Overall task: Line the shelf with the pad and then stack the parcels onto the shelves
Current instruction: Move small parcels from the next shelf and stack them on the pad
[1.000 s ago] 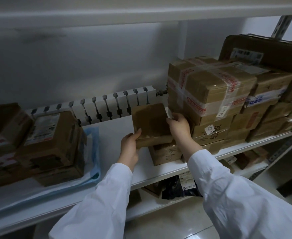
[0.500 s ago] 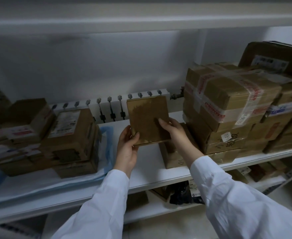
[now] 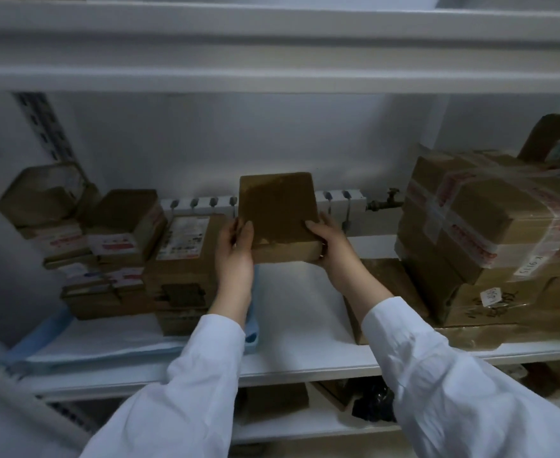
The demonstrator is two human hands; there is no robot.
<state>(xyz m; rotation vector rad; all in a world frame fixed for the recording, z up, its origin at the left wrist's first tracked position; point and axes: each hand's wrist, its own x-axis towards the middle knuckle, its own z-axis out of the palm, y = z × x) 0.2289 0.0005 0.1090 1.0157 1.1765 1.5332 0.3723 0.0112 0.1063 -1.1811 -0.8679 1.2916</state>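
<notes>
Stacking step: box [image 3: 280, 219] gripped by L hand [image 3: 235, 249] & R hand [image 3: 330, 246], held above shelf [image 3: 305, 325]. Next, prob.: to be set on pad [image 3: 84, 338] stack, edges squared.

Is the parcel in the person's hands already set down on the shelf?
No, the left hand and right hand hold the parcel up in the air, above the shelf.

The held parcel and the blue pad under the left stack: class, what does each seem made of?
Held parcel: likely matte brown cardboard, given flat faces and crisp edges.
Blue pad: seemingly a thin soft sheet, perhaps plastic-backed paper; its edge rumples and curls.
</notes>
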